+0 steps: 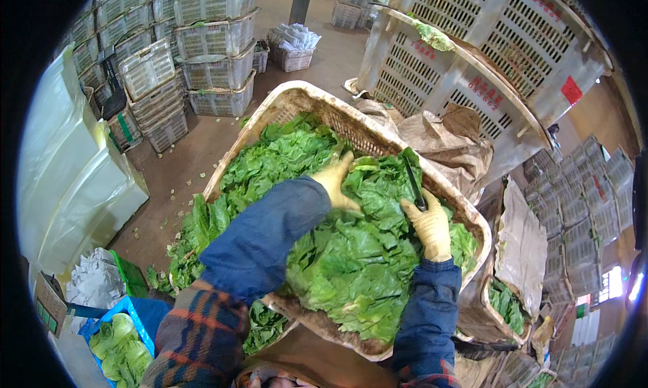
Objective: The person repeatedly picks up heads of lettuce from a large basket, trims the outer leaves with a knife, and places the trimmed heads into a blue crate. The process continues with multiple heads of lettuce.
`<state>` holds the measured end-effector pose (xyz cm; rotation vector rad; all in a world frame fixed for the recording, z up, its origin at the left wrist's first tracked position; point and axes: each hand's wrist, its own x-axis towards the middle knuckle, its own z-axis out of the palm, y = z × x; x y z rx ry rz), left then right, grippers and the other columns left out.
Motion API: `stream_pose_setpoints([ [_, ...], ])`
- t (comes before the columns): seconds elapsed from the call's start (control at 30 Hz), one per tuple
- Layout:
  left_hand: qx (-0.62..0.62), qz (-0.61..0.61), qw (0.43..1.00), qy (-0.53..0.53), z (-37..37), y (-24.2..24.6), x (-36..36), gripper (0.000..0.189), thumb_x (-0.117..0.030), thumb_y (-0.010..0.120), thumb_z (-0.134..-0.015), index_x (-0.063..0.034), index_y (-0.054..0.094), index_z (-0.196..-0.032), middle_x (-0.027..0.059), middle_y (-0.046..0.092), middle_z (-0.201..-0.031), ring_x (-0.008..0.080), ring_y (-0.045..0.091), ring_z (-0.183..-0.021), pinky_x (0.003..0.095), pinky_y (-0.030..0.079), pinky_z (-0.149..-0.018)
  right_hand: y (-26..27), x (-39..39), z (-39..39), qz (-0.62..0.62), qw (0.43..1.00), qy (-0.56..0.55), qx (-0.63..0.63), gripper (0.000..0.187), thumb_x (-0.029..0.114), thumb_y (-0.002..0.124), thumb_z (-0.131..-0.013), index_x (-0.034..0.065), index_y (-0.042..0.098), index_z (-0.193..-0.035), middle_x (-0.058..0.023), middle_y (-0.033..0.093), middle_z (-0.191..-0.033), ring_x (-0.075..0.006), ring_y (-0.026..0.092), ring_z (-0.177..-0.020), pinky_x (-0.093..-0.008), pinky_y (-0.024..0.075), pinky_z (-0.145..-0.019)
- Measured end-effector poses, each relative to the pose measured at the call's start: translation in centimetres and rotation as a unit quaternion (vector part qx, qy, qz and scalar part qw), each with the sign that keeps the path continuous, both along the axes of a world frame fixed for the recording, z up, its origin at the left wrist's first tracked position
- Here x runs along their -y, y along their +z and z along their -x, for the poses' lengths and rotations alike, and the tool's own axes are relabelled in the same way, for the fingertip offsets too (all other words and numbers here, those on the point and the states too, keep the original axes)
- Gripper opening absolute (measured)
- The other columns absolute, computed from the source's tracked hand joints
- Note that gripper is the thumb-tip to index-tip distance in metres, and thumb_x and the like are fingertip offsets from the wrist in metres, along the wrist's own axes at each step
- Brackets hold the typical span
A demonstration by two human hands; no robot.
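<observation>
Leafy green lettuce [354,256] fills a large, dirt-stained plastic crate [298,92] in front of me. My left hand [336,183], in a pale yellow glove, rests among the leaves near the crate's middle, thumb and fingers spread at the side of a lettuce head. On the right, my right hand [428,221], gloved alike, has the black handle of a knife [416,185] in its grip, the dark blade pointing up and away over the leaves. Its lower fingers are partly hidden against the lettuce.
Big slatted crates [440,74] are stacked beyond the crate, with brown sacking [445,145] beside them. More crate stacks [217,59] stand at the upper left. A blue-lined box of lettuce [121,342] sits at lower left, near white foam blocks [91,185]. Leaf scraps litter the floor.
</observation>
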<state>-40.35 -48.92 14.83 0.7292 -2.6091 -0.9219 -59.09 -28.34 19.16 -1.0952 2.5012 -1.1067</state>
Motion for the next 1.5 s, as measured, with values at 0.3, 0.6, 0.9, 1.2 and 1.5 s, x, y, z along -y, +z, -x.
stream_pose_setpoints([
  [0.3, -0.211, -0.133, 0.965, 0.077, -5.7, -3.6, -1.7, 0.134, -0.026, 0.101, -0.061, -0.009, 0.021, -0.167, 0.0208, 0.035, -0.165, 0.033, 0.036, -0.152, 0.0441, 0.033, -0.124, 5.8, 4.5, -7.4, 0.207, 0.967, 0.146, -0.02, 0.034, 0.013, 0.088, -0.08, -0.0007, 0.072, -0.107, -0.0059, 0.074, -0.089, -0.0138, 0.066, -0.079, -0.0299, 0.0544, -0.076],
  [0.6, -0.52, -0.52, 0.668, 0.114, -24.4, -5.8, -16.0, 0.13, -0.013, 0.087, -0.068, -0.0234, 0.008, -0.17, 0.0207, 0.017, -0.173, 0.042, 0.024, -0.157, 0.0646, 0.027, -0.124, 5.4, -0.4, -17.1, 0.375, 0.868, 0.131, 0.299, 0.046, 0.027, 0.076, -0.095, -0.0002, 0.061, -0.128, -0.0013, 0.068, -0.102, -0.0116, 0.063, -0.089, -0.0293, 0.0512, -0.085],
  [0.9, -0.469, -0.228, 0.792, 0.318, -37.3, -11.1, -21.1, 0.077, -0.025, 0.088, -0.083, 0.0019, 0.051, -0.145, 0.0131, 0.064, -0.135, 0.0254, 0.061, -0.123, 0.0375, 0.05, -0.106, -12.7, -7.6, -30.6, 0.008, 0.828, 0.255, 0.5, 0.028, 0.015, 0.072, -0.098, 0.0033, 0.065, -0.123, -0.0029, 0.069, -0.077, -0.0114, 0.059, -0.052, -0.0257, 0.0437, -0.043],
  [1.2, -0.021, -0.082, 0.885, 0.459, -45.3, -6.1, -25.7, 0.097, -0.036, 0.095, -0.069, -0.0025, 0.051, -0.149, 0.0148, 0.071, -0.128, 0.0241, 0.07, -0.117, 0.0336, 0.055, -0.103, -8.1, -6.3, -33.9, 0.057, 0.869, 0.458, -0.181, 0.054, -0.002, 0.069, -0.083, 0.0151, 0.068, -0.134, -0.0139, 0.074, -0.114, -0.032, 0.073, -0.1, -0.0404, 0.0584, -0.086],
  [1.5, -0.032, -0.126, 0.893, 0.43, -47.3, -8.9, -29.7, 0.097, -0.03, 0.096, -0.068, -0.001, 0.051, -0.148, 0.02, 0.069, -0.133, 0.0344, 0.068, -0.121, 0.0402, 0.054, -0.105, -8.7, -4.9, -36.9, 0.199, 0.786, 0.517, -0.273, 0.041, 0.001, 0.062, -0.089, 0.0021, 0.061, -0.13, -0.0115, 0.061, -0.081, -0.0274, 0.064, -0.073, -0.0418, 0.0513, -0.06],
])
